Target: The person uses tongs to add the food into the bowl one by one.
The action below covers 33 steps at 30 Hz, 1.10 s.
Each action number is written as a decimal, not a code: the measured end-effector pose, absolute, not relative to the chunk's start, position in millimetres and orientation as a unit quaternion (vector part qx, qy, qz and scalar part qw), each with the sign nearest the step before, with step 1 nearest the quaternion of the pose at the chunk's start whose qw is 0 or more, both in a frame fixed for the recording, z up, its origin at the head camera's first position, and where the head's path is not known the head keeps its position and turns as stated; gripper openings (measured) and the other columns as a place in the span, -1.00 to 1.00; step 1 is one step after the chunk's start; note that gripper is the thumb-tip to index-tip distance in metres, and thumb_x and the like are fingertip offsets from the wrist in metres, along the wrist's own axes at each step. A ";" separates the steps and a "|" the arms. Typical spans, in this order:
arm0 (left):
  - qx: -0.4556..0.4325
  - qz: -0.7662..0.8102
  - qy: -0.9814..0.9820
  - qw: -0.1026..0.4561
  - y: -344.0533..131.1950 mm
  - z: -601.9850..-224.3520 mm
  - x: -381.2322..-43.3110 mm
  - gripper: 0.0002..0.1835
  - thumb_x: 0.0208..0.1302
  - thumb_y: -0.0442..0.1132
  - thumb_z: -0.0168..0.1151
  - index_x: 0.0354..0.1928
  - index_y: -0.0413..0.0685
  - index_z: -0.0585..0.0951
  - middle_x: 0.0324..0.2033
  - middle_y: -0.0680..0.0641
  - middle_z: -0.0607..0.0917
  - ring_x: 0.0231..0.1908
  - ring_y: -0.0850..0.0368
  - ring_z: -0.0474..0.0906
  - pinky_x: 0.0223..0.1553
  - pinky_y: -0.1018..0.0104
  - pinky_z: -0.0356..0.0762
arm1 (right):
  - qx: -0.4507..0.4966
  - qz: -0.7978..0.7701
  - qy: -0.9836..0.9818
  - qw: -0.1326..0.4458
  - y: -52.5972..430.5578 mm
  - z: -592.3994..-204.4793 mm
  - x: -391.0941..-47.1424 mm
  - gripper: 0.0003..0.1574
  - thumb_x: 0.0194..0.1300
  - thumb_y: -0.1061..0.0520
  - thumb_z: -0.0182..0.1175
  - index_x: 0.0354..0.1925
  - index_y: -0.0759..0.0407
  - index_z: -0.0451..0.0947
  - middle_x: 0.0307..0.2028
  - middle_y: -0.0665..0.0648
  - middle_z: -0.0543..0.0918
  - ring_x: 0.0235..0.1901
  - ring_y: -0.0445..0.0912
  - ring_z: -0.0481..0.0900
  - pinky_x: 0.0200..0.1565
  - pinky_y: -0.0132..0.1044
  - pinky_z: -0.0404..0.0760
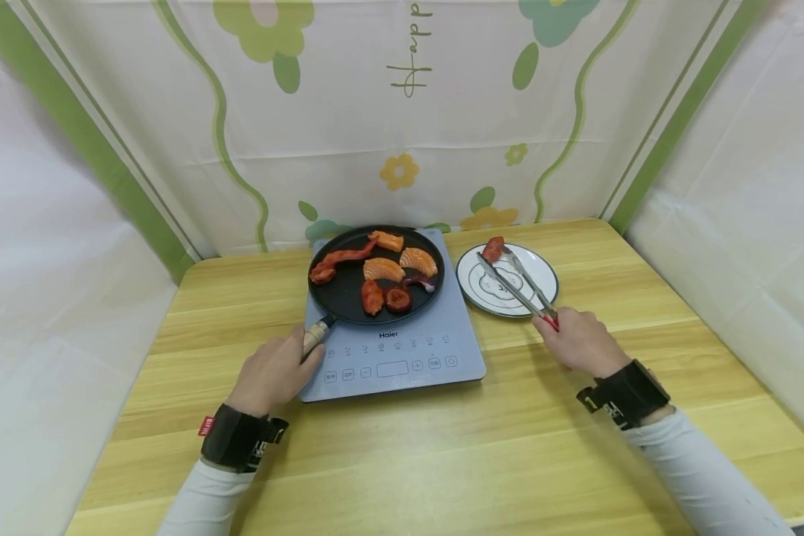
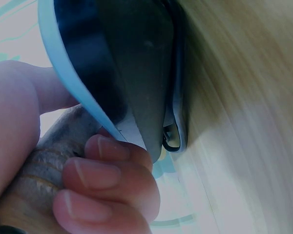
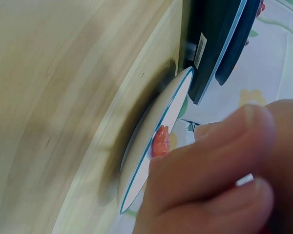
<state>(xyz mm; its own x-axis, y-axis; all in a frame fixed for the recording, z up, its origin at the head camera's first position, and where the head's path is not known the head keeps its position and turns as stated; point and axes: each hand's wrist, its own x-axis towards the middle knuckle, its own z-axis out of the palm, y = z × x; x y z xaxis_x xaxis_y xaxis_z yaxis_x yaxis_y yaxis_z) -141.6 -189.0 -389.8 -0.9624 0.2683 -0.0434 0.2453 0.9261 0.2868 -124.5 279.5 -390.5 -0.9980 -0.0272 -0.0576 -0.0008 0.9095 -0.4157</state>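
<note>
My left hand [image 1: 268, 372] grips the wooden handle [image 1: 316, 336] of a black frying pan [image 1: 338, 299]; its fingers curl round the handle [image 2: 36, 170] in the left wrist view. In the pan lie two orange salmon-like slices [image 1: 384, 269], an orange chunk [image 1: 386, 240], a long red strip [image 1: 343, 257] and several smaller reddish pieces. My right hand [image 1: 579, 344] holds metal tongs [image 1: 511, 287] with red grips over a white plate [image 1: 472, 281]. The tong tips are spread beside a red piece of meat [image 1: 493, 249] on the plate's far side.
Under the pan sits a flat grey induction cooker [image 1: 435, 342], its button panel facing me. The plate stands just to its right on the wooden table [image 1: 402, 461]. A flowered white cloth [image 1: 348, 134] hangs behind, and white cloth walls [image 1: 744, 186] flank the table.
</note>
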 end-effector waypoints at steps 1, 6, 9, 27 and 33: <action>0.131 0.141 0.980 0.041 -189.0 -389.8 -141.7 -0.28 0.39 0.11 -0.02 0.35 -0.31 0.18 -0.50 -0.06 0.43 -0.51 0.07 0.38 -0.56 0.22 0.27 | -0.006 -0.211 0.977 0.032 280.0 -390.7 -125.1 -0.27 0.40 -0.43 -0.25 -0.50 0.13 0.30 -0.70 0.07 0.41 -0.73 -0.07 0.36 -0.66 -0.20 0.31; 0.131 0.145 0.980 0.041 -188.9 -389.9 -142.0 -0.29 0.39 0.11 -0.02 0.34 -0.30 0.19 -0.53 -0.05 0.42 -0.52 0.07 0.37 -0.57 0.22 0.26 | -0.002 -0.202 0.979 0.033 282.9 -392.7 -128.4 -0.24 0.39 -0.46 -0.27 -0.52 0.14 0.32 -0.71 0.07 0.42 -0.73 -0.06 0.36 -0.66 -0.19 0.30; 0.132 0.143 0.980 0.039 -188.9 -389.9 -142.1 -0.30 0.39 0.11 -0.02 0.33 -0.30 0.20 -0.53 -0.05 0.42 -0.52 0.07 0.38 -0.56 0.22 0.26 | 0.002 -0.197 0.980 0.036 283.9 -393.1 -130.1 -0.22 0.38 -0.47 -0.28 -0.53 0.14 0.32 -0.71 0.07 0.42 -0.73 -0.05 0.37 -0.65 -0.19 0.31; 0.131 0.131 0.982 0.039 -189.6 -389.4 -142.0 -0.25 0.39 0.12 -0.02 0.35 -0.34 0.17 -0.37 -0.11 0.48 -0.44 0.04 0.41 -0.47 0.18 0.32 | 0.008 -0.187 0.981 0.052 287.5 -390.9 -138.9 -0.24 0.41 -0.41 -0.26 -0.60 0.14 0.31 -0.68 0.10 0.40 -0.70 -0.04 0.38 -0.63 -0.19 0.31; 0.131 0.135 0.981 0.043 -188.7 -388.2 -141.8 -0.26 0.39 0.13 -0.03 0.35 -0.33 0.17 -0.42 -0.08 0.46 -0.44 0.04 0.40 -0.46 0.17 0.32 | 0.005 -0.190 0.980 0.052 287.5 -388.9 -141.3 -0.22 0.42 -0.40 -0.28 -0.64 0.13 0.32 -0.71 0.09 0.39 -0.72 -0.05 0.37 -0.63 -0.20 0.29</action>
<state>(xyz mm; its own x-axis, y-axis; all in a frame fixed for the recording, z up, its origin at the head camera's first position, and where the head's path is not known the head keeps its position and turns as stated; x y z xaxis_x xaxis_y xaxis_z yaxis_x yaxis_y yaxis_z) -141.8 -188.7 -388.2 -0.9621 0.2681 -0.0492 0.2448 0.9292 0.2768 -141.3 287.5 -388.9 -0.9945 -0.0093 -0.1041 0.0303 0.9275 -0.3725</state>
